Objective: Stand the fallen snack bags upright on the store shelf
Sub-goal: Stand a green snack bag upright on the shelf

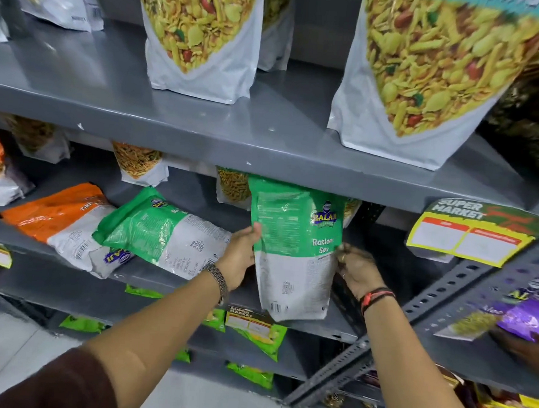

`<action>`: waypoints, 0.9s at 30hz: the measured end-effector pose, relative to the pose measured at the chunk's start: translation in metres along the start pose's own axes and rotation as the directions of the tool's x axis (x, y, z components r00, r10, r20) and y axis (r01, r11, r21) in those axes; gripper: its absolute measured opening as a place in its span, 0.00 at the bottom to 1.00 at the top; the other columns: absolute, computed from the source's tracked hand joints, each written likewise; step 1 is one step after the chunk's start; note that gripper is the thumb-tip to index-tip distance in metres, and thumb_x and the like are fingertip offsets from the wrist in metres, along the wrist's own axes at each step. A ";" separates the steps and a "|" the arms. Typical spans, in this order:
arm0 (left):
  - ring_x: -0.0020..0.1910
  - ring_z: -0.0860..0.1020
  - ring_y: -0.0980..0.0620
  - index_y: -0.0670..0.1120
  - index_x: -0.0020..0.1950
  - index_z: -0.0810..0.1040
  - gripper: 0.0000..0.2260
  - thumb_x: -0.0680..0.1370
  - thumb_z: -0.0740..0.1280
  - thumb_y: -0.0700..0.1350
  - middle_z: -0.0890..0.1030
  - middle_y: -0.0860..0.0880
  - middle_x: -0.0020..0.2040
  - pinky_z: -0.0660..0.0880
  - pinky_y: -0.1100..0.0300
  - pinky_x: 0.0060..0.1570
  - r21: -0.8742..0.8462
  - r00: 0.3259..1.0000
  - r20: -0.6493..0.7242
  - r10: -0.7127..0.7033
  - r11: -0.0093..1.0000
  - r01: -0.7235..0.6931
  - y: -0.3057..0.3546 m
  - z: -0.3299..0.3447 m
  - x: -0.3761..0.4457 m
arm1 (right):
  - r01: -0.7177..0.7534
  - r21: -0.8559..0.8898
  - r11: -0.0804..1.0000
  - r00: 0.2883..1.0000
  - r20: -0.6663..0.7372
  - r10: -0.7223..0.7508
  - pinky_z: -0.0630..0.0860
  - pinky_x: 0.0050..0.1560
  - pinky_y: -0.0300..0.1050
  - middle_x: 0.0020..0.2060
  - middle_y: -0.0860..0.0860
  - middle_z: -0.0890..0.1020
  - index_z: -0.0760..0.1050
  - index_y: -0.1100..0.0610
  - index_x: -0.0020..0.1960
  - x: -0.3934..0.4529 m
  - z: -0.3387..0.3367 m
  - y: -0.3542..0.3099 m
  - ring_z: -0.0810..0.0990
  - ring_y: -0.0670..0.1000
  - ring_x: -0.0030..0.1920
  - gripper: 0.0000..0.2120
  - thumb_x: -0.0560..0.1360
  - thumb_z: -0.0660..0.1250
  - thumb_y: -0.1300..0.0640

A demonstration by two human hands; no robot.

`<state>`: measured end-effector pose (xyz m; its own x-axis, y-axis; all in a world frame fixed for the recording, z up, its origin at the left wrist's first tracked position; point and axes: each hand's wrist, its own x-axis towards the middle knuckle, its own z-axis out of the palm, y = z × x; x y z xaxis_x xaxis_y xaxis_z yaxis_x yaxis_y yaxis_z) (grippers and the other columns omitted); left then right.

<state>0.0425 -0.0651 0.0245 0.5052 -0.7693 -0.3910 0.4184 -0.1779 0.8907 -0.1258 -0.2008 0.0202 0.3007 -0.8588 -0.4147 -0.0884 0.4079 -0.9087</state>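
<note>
A green-and-white Ratlami Sev bag (294, 249) stands upright at the front edge of the middle grey shelf (323, 328). My left hand (238, 258) grips its left side and my right hand (354, 269) pinches its right side. To the left, a second green-and-white bag (162, 235) lies fallen on its side. Beside that, an orange-and-white bag (59, 219) also lies flat, with another white bag (110, 258) partly under them.
Large white namkeen pouches (202, 35) (427, 74) stand on the upper shelf (203, 127). Smaller pouches (141, 164) stand at the back of the middle shelf. A supermarket price tag (471, 235) hangs at right beside a slotted metal upright (439, 299). Green bags (260, 332) fill the lower shelf.
</note>
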 end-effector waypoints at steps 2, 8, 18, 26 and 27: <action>0.64 0.72 0.56 0.49 0.65 0.74 0.17 0.80 0.56 0.53 0.71 0.51 0.71 0.66 0.56 0.64 0.047 0.999 0.009 0.042 0.998 -0.042 0.010 0.001 0.002 | 0.069 0.053 0.996 0.998 -0.013 -0.068 0.75 0.40 0.37 0.36 0.51 0.77 0.72 0.57 0.36 -0.002 0.002 -0.004 0.75 0.47 0.38 0.17 0.75 0.55 0.74; 0.74 0.63 0.51 0.43 0.71 0.67 0.21 0.81 0.55 0.50 0.68 0.49 0.73 0.59 0.60 0.69 0.104 0.997 -0.018 0.071 0.992 -0.069 0.008 0.001 0.005 | 0.176 0.133 0.975 0.984 -0.061 -0.169 0.75 0.46 0.38 0.37 0.51 0.79 0.73 0.57 0.38 -0.007 0.010 0.016 0.76 0.46 0.39 0.15 0.76 0.57 0.72; 0.73 0.65 0.43 0.41 0.75 0.59 0.29 0.80 0.50 0.59 0.64 0.43 0.75 0.63 0.51 0.68 -0.222 0.942 0.056 -0.331 0.916 0.335 -0.026 0.014 -0.028 | 0.063 0.010 0.998 0.996 0.068 -0.063 0.70 0.66 0.49 0.61 0.60 0.76 0.69 0.68 0.65 -0.010 0.004 0.035 0.75 0.58 0.63 0.19 0.82 0.50 0.59; 0.63 0.74 0.49 0.45 0.73 0.64 0.27 0.80 0.50 0.59 0.74 0.47 0.68 0.70 0.59 0.50 -0.125 0.955 0.064 -0.291 0.947 0.297 -0.025 0.032 -0.007 | 0.017 -0.166 0.986 0.999 -0.047 -0.025 0.83 0.41 0.45 0.44 0.61 0.82 0.74 0.65 0.46 -0.039 -0.007 0.071 0.84 0.56 0.37 0.16 0.81 0.53 0.57; 0.67 0.72 0.48 0.45 0.73 0.64 0.27 0.80 0.51 0.59 0.72 0.46 0.70 0.69 0.58 0.53 -0.113 0.954 0.066 -0.292 0.948 0.298 -0.023 0.035 -0.003 | 0.000 -0.152 0.988 1.000 -0.011 -0.002 0.81 0.33 0.39 0.37 0.58 0.81 0.73 0.63 0.41 -0.042 -0.004 0.077 0.83 0.49 0.30 0.17 0.81 0.52 0.57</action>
<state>0.0047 -0.0799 0.0130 0.3105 -0.7226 -0.6176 0.6319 -0.3285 0.7020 -0.1495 -0.1347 -0.0321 0.2901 -0.8632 -0.4132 -0.2315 0.3557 -0.9055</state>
